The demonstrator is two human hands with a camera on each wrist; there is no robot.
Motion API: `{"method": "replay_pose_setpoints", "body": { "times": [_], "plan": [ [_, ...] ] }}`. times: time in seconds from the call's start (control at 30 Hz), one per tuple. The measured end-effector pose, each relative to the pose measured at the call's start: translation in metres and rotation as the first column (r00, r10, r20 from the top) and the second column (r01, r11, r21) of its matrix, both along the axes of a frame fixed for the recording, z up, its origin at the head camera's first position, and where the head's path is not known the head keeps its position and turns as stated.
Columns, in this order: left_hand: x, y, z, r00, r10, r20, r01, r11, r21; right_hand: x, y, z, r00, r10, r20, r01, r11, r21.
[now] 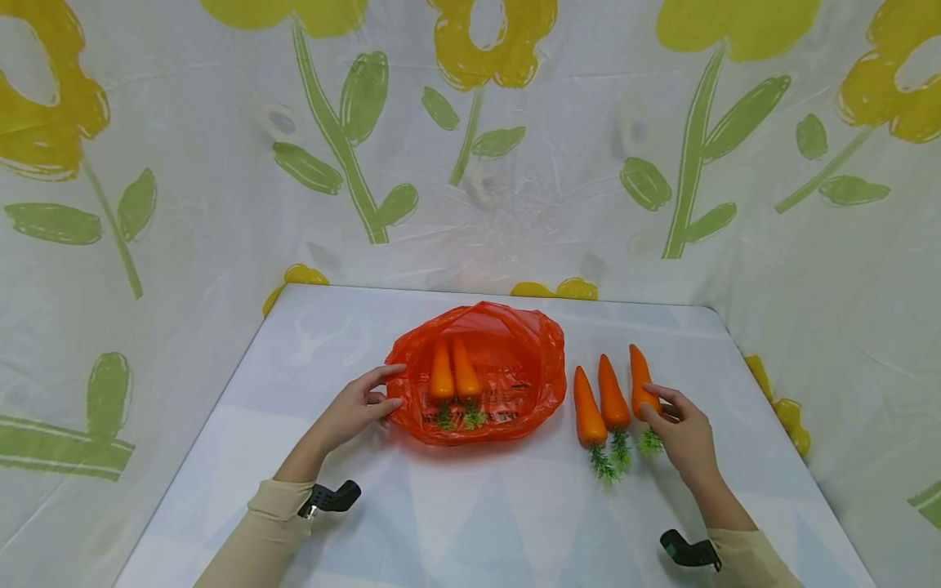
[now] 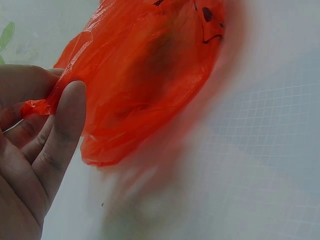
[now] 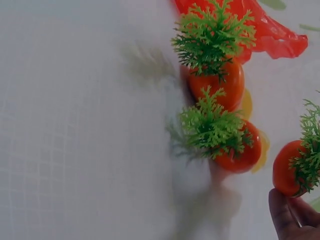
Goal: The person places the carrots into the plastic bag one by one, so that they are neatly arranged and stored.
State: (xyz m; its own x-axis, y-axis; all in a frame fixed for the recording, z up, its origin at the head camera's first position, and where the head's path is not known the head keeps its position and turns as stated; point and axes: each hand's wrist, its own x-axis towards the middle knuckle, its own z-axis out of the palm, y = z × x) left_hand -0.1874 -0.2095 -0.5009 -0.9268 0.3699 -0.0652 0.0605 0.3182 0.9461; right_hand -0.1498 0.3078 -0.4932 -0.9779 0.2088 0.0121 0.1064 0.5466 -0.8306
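A thin red plastic bag [image 1: 544,367] lies with its mouth spread, and two carrots [image 1: 466,371] with green tops rest inside it. My left hand [image 1: 353,412] pinches the bag's left edge between thumb and fingers; the left wrist view shows a bunched fold of red plastic [image 2: 40,106] in that grip. To the right of the bag, two carrots [image 1: 588,412] lie side by side with their leafy tops toward me. My right hand [image 1: 684,429] holds a third carrot [image 1: 639,371] by its thick upper end, its tip pointing away from me.
The white table [image 1: 470,523] carries a pale triangle pattern. Behind it and at both sides hangs a whitish curtain [image 1: 559,204] printed with yellow flowers and green leaves. A black wrist camera [image 1: 334,496] sits on the left wrist, another camera [image 1: 687,549] on the right.
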Motion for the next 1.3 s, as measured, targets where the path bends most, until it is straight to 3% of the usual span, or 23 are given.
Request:
{"method": "replay_pose_setpoints", "body": {
  "times": [1.3],
  "plan": [
    [0.000,0.001,0.000,1.000,-0.001,0.002,0.001,1.000,-0.003,0.008,-0.021,0.012,0.989,0.077,-0.123,-0.084,0.995,-0.055]
  ]
}}
